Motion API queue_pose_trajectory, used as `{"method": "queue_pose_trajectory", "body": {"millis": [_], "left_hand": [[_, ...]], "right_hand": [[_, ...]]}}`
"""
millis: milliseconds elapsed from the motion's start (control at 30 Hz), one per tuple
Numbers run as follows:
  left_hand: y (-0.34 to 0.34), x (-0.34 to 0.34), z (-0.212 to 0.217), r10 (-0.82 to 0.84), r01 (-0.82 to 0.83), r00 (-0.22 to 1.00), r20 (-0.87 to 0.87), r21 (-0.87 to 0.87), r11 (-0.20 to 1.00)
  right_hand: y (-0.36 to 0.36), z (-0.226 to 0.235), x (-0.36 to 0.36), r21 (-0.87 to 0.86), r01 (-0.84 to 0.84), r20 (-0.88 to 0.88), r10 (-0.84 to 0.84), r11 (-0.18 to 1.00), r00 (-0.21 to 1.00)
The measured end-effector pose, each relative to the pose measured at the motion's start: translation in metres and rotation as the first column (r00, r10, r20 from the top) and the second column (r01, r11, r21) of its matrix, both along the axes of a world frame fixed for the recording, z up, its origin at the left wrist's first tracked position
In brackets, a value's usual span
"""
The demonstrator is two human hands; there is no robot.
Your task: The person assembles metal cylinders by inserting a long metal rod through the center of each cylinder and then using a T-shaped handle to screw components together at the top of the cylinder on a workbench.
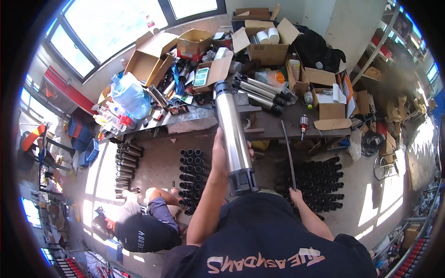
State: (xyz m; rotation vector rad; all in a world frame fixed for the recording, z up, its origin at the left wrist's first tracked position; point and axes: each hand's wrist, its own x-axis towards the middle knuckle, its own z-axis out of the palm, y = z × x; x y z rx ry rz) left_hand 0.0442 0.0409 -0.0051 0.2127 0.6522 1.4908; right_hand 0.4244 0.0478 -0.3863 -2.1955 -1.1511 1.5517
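Cluttered bench (271,123) behind metal cylinder (233,129), cardboard boxes (268,54), black tubes (315,184)

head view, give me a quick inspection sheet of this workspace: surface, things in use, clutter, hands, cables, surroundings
Surface: long dark workbench, heavily covered
Things in use: polished silver metal cylinder with black end fittings; long thin grey bar
Clutter: open brown cardboard boxes, translucent blue plastic jug
Hands: left hand grips the cylinder; right hand grips the bar's near end
Cables: blue cord bundle on the bench; black coil at right, cable or hose unclear
Surroundings: co-worker in dark shirt low at left; rows of black tubular parts on the floor; bright windows
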Motion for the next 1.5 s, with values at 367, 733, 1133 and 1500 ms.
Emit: {"method": "queue_pose_trajectory", "body": {"millis": [367,733,1133,1500], "left_hand": [[0.018,0.031,-0.013,-0.093,-0.018,0.921,0.379,0.279,0.96],[0.009,0.018,-0.052,-0.037,-0.019,0.974,0.223,0.245,0.969],[0.003,0.004,-0.026,0.076,-0.084,0.993,-0.093,-0.083,0.993],[0.004,0.005,-0.022,0.088,-0.089,0.994,-0.066,0.0,0.996]], "right_hand": [[0.004,-0.029,0.018,0.029,-0.041,0.052,0.039,0.999,0.998],[0.008,-0.061,0.039,0.151,-0.122,0.183,0.094,0.981,0.979],[0.05,0.023,-0.056,-0.427,0.16,-0.434,-0.357,0.89,0.827],[0.06,0.022,-0.076,-0.515,0.16,-0.472,-0.434,0.842,0.767]]}}
